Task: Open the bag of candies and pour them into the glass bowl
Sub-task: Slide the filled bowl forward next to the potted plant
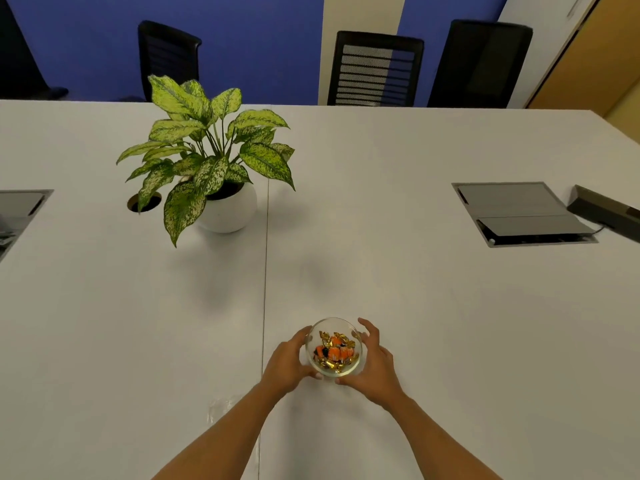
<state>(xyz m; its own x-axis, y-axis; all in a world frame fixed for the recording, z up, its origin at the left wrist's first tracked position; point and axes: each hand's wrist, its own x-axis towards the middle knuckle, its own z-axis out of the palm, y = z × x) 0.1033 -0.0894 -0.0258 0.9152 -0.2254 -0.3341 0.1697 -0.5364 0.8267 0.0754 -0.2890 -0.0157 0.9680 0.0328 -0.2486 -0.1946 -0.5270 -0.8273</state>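
Note:
A small glass bowl (356, 336) stands on the white table near me, holding several orange and gold wrapped candies (335, 351). My left hand (285, 363) cups the bowl's left side and my right hand (375, 363) cups its right side, fingers curved against the glass. A clear, empty-looking plastic bag (221, 408) lies flat on the table under my left forearm, partly hidden by the arm.
A potted plant (207, 161) in a round white pot stands at the far left of centre. A grey cable box lid (519, 213) is set into the table (450, 341) at right, another at the left edge. Black chairs stand behind the far table edge.

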